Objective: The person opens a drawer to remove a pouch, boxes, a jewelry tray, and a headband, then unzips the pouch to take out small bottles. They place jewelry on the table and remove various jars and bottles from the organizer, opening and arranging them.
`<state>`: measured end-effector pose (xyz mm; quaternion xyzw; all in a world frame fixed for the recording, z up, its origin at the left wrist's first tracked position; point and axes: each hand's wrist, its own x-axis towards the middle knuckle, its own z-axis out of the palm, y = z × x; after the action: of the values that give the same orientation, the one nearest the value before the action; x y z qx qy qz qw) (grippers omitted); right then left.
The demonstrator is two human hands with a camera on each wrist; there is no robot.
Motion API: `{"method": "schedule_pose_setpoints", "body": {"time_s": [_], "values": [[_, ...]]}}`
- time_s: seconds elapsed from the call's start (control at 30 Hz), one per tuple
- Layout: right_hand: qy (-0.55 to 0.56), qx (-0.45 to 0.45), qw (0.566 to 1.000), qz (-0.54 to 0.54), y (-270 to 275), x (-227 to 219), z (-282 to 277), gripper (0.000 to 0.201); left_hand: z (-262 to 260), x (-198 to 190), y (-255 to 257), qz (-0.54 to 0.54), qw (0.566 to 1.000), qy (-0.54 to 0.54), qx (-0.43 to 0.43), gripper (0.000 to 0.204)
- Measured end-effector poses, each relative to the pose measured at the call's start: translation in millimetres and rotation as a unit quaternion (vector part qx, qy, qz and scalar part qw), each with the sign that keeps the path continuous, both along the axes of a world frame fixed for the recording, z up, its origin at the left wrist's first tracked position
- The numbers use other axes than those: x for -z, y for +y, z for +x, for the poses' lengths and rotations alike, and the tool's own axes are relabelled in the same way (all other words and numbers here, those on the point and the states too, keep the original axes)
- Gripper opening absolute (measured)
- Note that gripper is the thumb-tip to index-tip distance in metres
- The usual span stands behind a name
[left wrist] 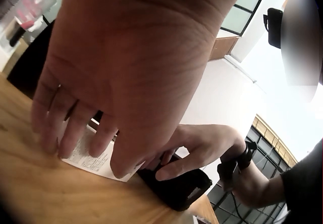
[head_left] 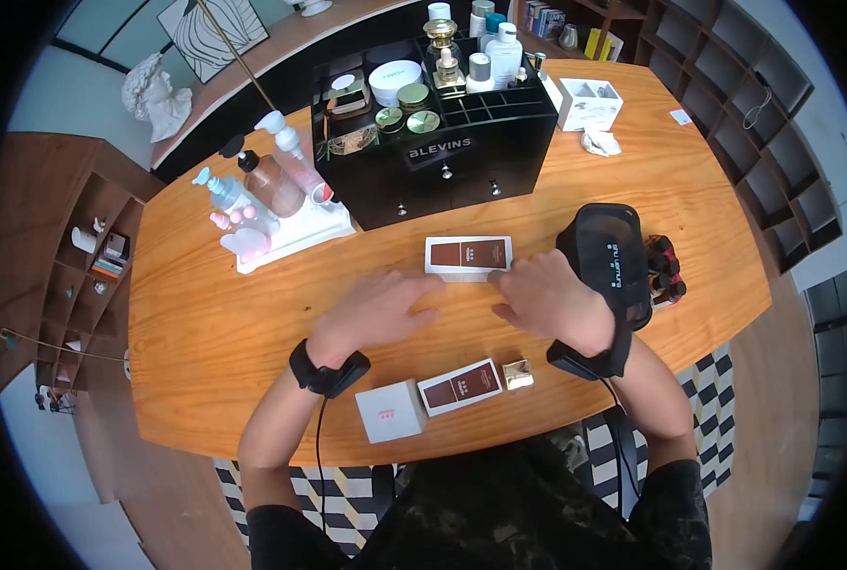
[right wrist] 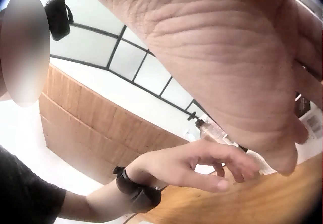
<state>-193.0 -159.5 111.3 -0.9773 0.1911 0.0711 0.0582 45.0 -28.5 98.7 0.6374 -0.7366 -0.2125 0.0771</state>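
Observation:
A white box with a brown printed panel (head_left: pixel 468 255) lies on the table in front of the black organizer. My left hand (head_left: pixel 371 309) is at its left end, fingers fairly straight and fingertips right at the near edge. At the box's right end is my right hand (head_left: pixel 547 299), its fingertips by the corner and its thumb apart from the fingers. In the left wrist view, the box's side with small print (left wrist: pixel 91 163) shows behind the left fingers. The right wrist view shows only a part of the box (right wrist: pixel 314 123) past the palm.
Nearer me lie a white cube box (head_left: pixel 390 411), a second brown-panelled box (head_left: pixel 460 387) and a gold cap (head_left: pixel 517 374). A black case (head_left: pixel 606 266) and several small dark bottles (head_left: pixel 666 271) stand right. The organizer (head_left: pixel 433 176) and a white tray with pump bottles (head_left: pixel 300 233) stand behind.

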Motion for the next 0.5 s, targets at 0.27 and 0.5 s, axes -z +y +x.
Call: {"method": "schedule_pose_setpoints", "body": {"time_s": [0.27, 0.5], "values": [[0.003, 0.019, 0.999, -0.044, -38, 17, 42, 0.042, 21, 23, -34, -0.022, 0.997, 0.036, -0.062, 0.061], [-0.114, 0.066, 0.991, -0.020, 5, 0, 20, 0.051, 9, 14, -2, -0.080, 0.995, 0.023, -0.049, 0.067]]}}
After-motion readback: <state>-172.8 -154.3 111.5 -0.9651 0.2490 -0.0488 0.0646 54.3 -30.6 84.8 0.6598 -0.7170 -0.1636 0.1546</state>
